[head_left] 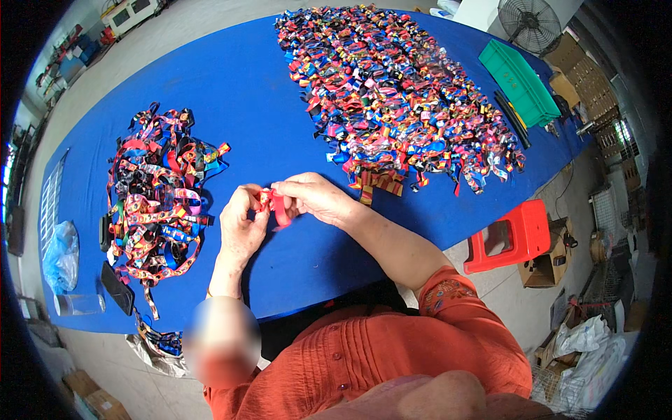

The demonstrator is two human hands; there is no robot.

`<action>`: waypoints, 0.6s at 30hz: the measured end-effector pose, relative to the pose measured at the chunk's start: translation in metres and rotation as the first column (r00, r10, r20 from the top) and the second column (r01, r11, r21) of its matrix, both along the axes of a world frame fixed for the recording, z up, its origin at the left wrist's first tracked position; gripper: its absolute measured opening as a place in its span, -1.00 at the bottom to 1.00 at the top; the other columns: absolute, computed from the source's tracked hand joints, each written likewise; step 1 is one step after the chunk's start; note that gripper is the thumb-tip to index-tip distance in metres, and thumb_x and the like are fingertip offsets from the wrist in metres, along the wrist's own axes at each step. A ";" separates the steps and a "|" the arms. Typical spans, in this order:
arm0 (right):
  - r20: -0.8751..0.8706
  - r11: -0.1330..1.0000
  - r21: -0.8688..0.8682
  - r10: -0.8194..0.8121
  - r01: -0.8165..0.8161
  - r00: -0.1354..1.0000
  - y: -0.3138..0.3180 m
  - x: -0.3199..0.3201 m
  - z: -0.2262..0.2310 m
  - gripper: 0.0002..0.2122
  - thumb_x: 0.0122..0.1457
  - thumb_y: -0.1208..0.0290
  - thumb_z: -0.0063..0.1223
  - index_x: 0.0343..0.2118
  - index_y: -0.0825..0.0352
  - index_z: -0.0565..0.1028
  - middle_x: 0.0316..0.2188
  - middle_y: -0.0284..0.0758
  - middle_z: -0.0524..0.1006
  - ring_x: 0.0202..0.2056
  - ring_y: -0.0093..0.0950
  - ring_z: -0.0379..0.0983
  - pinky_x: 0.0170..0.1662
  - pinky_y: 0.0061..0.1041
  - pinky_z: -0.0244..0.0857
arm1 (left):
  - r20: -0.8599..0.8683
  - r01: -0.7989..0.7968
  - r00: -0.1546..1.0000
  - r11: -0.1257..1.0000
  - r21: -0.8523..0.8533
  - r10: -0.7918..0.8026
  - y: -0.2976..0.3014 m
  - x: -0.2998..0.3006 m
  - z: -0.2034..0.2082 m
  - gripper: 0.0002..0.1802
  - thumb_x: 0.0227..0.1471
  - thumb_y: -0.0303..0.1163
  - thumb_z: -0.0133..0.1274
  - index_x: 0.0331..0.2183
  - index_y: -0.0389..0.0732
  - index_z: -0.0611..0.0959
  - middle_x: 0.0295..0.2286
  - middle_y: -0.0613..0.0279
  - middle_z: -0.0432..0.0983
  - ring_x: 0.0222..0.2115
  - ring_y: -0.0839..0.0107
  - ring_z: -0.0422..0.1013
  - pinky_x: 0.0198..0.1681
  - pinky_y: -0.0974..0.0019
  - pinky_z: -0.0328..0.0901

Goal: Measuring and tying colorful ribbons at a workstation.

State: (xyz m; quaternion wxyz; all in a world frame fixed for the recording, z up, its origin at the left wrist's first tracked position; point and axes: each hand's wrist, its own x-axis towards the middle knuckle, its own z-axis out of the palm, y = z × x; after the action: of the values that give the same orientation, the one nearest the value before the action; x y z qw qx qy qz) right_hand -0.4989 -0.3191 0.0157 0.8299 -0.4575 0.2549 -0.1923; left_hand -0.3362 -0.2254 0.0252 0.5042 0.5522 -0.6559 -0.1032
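My left hand [241, 227] and my right hand [316, 197] meet over the blue-covered table [280, 269], in front of my body. Between their fingertips is a red printed ribbon strap [282, 211], with a short loose end hanging down from the right fingers. Both hands are closed on it in a pinch. To the left of my left hand lies a tangled heap of colourful printed ribbon straps [154, 231]. Beyond my right hand, a wide bed of small folded strap bundles [392, 91] covers the far right of the table. A few red-and-yellow striped straps [378, 183] lie at its near edge.
A green crate [521, 82] stands at the table's right side, with a fan [530, 25] beyond. A red stool [509, 238] is on the floor at right. Along the left edge lie a blue plastic bag [61, 259], a clear bottle [80, 304] and a dark phone-like slab [117, 288].
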 end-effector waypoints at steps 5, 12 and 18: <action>0.067 0.996 0.093 -0.013 0.007 0.998 0.000 -0.001 0.003 -0.77 0.24 0.24 0.00 -0.48 0.26 0.47 -0.55 -0.41 0.51 -0.57 -0.60 0.45 -0.47 -0.60 0.34 | 0.017 0.024 1.000 1.000 -0.007 -0.024 0.001 -0.003 0.003 -0.70 -0.23 -0.72 0.13 -0.53 -0.26 0.33 -0.40 0.04 0.50 -0.40 0.16 0.46 -0.33 0.29 0.36; -0.049 0.996 0.067 0.054 -0.051 0.997 0.000 0.000 0.005 -0.82 0.24 0.25 0.02 -0.29 0.28 0.47 -0.49 -0.42 0.52 -0.54 -0.62 0.46 -0.42 -0.60 0.37 | 0.167 0.087 0.983 0.994 -0.062 -0.076 -0.001 0.000 0.004 -0.71 -0.26 -0.72 0.14 -0.57 -0.26 0.34 -0.39 0.02 0.51 -0.41 0.17 0.46 -0.35 0.29 0.36; -0.029 0.994 0.084 0.077 -0.074 0.997 0.000 0.000 0.003 -0.80 0.26 0.24 -0.01 -0.26 0.29 0.47 -0.46 -0.43 0.51 -0.47 -0.63 0.45 -0.31 -0.60 0.37 | 0.235 0.106 0.969 0.988 -0.112 -0.077 -0.002 0.001 0.006 -0.68 -0.31 -0.73 0.17 -0.56 -0.25 0.35 -0.40 0.01 0.52 -0.41 0.14 0.45 -0.36 0.25 0.35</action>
State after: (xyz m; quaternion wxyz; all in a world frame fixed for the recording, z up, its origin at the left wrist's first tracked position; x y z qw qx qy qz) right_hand -0.4984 -0.3196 0.0188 0.8505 -0.4352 0.2586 -0.1426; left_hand -0.3356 -0.2272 0.0314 0.4527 0.4972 -0.7399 -0.0210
